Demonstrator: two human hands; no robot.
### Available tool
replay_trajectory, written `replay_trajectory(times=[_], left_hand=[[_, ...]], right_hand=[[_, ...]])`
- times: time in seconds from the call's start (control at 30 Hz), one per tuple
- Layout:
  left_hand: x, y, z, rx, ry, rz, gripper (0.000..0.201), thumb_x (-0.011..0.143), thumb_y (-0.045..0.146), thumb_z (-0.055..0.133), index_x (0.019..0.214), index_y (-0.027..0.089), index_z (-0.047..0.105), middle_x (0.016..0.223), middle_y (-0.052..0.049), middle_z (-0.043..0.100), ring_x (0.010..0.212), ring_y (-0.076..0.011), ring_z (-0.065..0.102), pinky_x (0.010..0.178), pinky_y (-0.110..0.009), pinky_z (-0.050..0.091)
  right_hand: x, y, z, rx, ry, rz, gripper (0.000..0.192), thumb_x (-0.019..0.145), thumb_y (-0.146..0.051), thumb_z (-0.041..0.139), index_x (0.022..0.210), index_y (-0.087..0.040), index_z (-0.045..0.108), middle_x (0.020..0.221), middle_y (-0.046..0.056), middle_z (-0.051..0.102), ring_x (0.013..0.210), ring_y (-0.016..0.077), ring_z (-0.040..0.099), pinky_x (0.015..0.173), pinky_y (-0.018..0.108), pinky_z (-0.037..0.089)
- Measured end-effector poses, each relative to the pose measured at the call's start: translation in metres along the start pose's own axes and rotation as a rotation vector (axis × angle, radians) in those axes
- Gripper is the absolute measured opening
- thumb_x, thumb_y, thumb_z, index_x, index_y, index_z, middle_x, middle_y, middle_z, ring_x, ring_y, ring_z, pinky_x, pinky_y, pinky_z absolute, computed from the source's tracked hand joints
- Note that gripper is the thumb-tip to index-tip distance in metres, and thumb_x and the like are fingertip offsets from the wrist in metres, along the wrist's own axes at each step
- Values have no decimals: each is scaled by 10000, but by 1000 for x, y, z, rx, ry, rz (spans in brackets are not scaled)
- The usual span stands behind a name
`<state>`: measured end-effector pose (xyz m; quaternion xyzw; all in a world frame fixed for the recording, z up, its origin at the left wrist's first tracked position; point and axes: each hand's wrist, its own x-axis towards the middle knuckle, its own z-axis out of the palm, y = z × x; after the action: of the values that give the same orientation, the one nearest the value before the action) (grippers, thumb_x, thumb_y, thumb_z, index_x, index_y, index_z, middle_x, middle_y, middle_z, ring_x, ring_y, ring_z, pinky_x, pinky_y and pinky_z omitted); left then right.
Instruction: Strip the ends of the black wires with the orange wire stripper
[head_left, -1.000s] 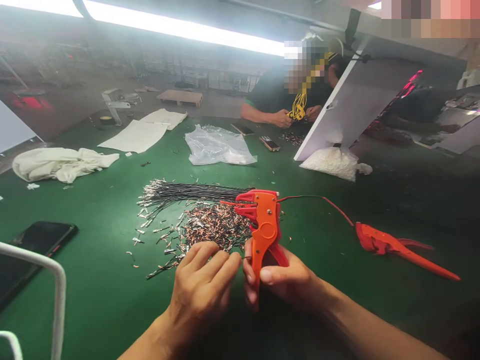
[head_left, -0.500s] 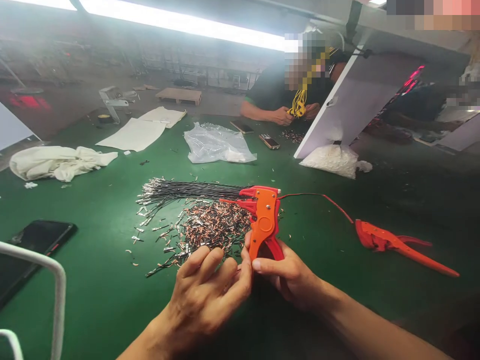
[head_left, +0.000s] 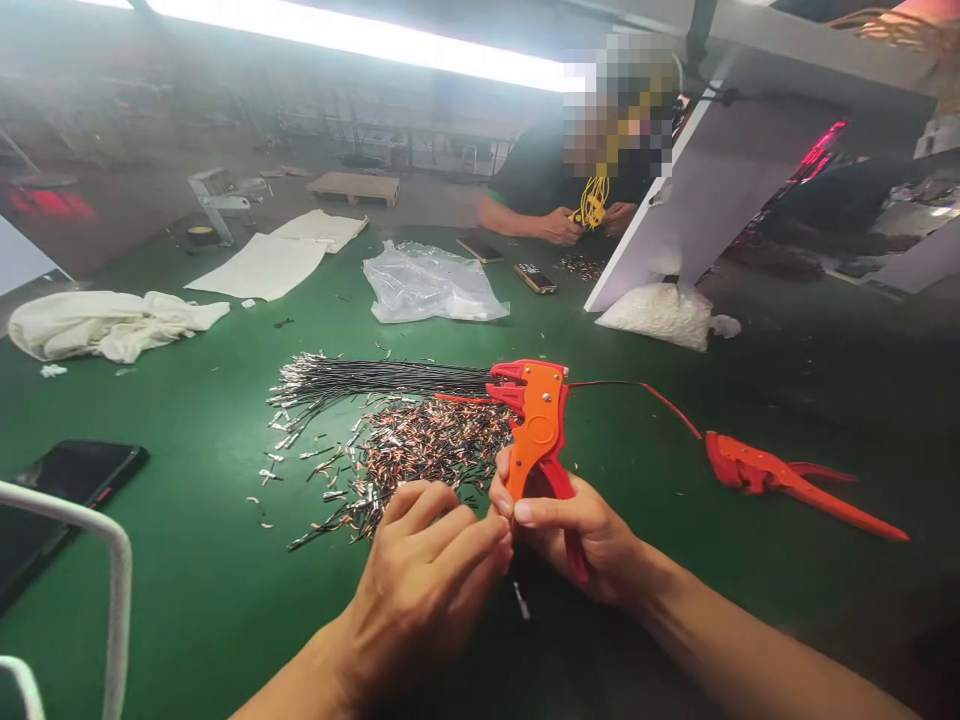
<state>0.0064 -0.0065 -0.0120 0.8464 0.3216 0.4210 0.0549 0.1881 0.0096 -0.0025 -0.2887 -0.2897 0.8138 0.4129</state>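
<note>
My right hand point(head_left: 581, 535) grips the handles of an orange wire stripper point(head_left: 536, 425), held upright with its jaws pointing left. My left hand point(head_left: 427, 580) is bunched beside it, fingertips touching the right hand's thumb; a short dark wire piece point(head_left: 519, 598) hangs below them. Whether the left fingers pinch it I cannot tell. Just beyond lies a heap of short copper-tipped wire pieces point(head_left: 420, 450) and a bundle of black wires point(head_left: 375, 380) with metal ends.
A second red stripper point(head_left: 787, 480) lies right on the green table point(head_left: 187, 580), with a red wire point(head_left: 645, 395) running to it. A phone point(head_left: 67, 480) lies left, a clear plastic bag point(head_left: 427, 285) and white cloth point(head_left: 105, 325) further back. Another person's hands point(head_left: 577, 225) work on yellow wires opposite.
The stripper has risen slightly and shifted right. My left hand closed in against my right thumb, and a short wire piece now hangs below the hands.
</note>
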Motion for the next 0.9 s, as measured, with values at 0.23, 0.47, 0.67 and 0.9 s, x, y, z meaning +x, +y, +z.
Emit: replay_trajectory(times=[0.23, 0.47, 0.67, 0.9], left_hand=[[-1, 2, 3, 105, -27, 146, 82, 892, 140, 572, 965, 148, 610, 715, -3, 653, 691, -153, 513, 728, -319, 384], [3, 3, -6, 61, 120, 120, 99, 901, 121, 529, 841, 152, 601, 706, -28, 673, 679, -144, 507, 677, -302, 416], [3, 9, 1, 105, 15, 315, 180, 787, 26, 562, 813, 203, 583, 921, -43, 731, 970, -181, 616, 915, -333, 463], [-3, 6, 15, 242, -131, 380, 195, 855, 40, 457, 810, 197, 564, 590, 34, 588, 711, -135, 564, 888, -298, 409]], right_hand=[[2, 5, 3, -35, -11, -9, 296, 699, -123, 694, 950, -178, 545, 775, -9, 575, 633, 114, 517, 551, 227, 465], [2, 13, -2, -245, -97, 33, 353, 638, -75, 562, 981, -160, 578, 687, -18, 584, 633, 138, 537, 627, 266, 469], [2, 5, 1, -39, -1, 22, 564, 534, -16, 492, 1057, -209, 578, 908, 3, 656, 781, 142, 609, 622, 206, 454], [7, 5, -4, 77, -24, 62, 593, 488, 19, 458, 1019, -193, 613, 891, 4, 676, 842, 152, 644, 774, 243, 492]])
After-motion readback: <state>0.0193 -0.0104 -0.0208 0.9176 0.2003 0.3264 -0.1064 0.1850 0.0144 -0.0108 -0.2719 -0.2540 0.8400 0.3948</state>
